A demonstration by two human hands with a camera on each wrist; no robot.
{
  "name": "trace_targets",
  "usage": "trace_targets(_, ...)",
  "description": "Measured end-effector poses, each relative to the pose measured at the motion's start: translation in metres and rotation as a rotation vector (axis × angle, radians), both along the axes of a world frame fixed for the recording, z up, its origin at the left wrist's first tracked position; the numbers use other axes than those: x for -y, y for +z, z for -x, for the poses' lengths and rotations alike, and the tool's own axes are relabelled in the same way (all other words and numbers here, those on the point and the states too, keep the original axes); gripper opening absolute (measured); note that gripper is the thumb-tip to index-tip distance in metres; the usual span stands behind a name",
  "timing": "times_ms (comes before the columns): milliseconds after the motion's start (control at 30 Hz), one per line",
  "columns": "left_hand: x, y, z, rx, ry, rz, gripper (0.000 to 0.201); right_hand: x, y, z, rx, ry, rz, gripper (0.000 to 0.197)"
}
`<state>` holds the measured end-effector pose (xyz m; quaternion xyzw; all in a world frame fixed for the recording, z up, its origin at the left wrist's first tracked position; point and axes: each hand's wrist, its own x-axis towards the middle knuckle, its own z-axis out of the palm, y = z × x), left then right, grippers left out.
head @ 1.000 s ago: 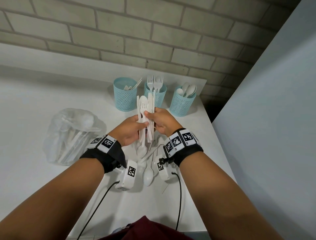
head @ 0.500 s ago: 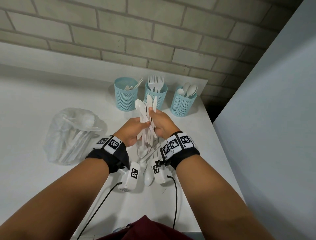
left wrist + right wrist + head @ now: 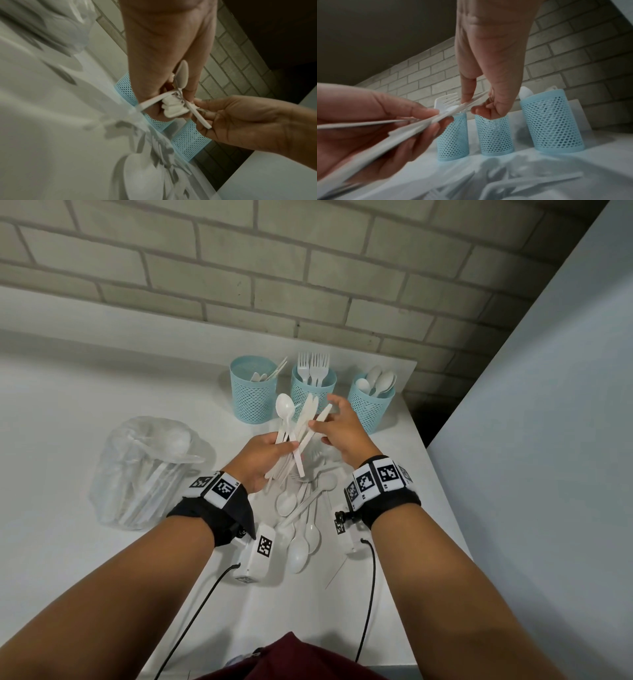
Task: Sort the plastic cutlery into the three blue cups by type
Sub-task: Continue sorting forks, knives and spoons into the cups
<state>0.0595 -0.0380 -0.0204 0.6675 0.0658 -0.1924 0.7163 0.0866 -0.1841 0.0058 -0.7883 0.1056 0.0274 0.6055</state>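
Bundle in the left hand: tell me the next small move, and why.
Probably draw out the knife that the right hand pinches, then drop it in the left cup. The left hand grips a mixed bundle, and that cup seems to hold knives, the middle cup forks, the right cup spoons.

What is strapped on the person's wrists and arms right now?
Both forearms are bare, no sleeves. The left hand and right hand each have a black wrist strap topped by a white band of square black-and-white markers. Under each wrist hangs a small white camera box with its own marker and a thin black cable.
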Motion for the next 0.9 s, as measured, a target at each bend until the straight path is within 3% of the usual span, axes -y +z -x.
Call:
trace_targets(100, -0.001, 0.001, -0.001, 0.004, 0.005, 0.007, 0.023, 0.005, 0.0, -0.004, 0.029, 0.011, 0.006, 0.066)
trace_targets(233, -0.006, 0.002, 0.0, -0.038, 0.018, 0.102, 0.016, 0.012, 0.005, -0.004, 0.113, -0.153, -0.151, 0.038)
trace_targets(300, -0.009, 0.002, -0.001, -0.022, 0.05, 0.113, 0.012, 0.017, 0.006, -0.001, 0.099, -0.15, -0.136, 0.024)
trace_targets(467, -0.017, -0.003, -0.004, 0.03, 0.125, 0.117, 0.011, 0.028, 0.019, 0.009, -0.053, 0.301, 0.536, 0.005)
trace_targets(567, -0.012, -0.001, -0.002, 0.045, 0.077, 0.153, 0.012, 0.025, 0.026, 0.013, -0.148, 0.494, 0.68, 0.009)
trace_targets(633, -0.01, 0.0, -0.002, 0.045, 0.085, 0.187, 0.016, 0.025, 0.025, 0.013, -0.188, 0.502, 0.703, 0.011)
trace_targets(767, -0.016, -0.002, -0.001, 0.019, 0.163, 0.198, 0.016, 0.028, 0.017, 0.014, -0.231, 0.357, 0.677, 0.014)
trace_targets(900, -0.013, -0.001, -0.001, 0.005, 0.127, 0.124, 0.015, 0.021, 0.007, 0.012, -0.184, 0.241, 0.378, 0.03)
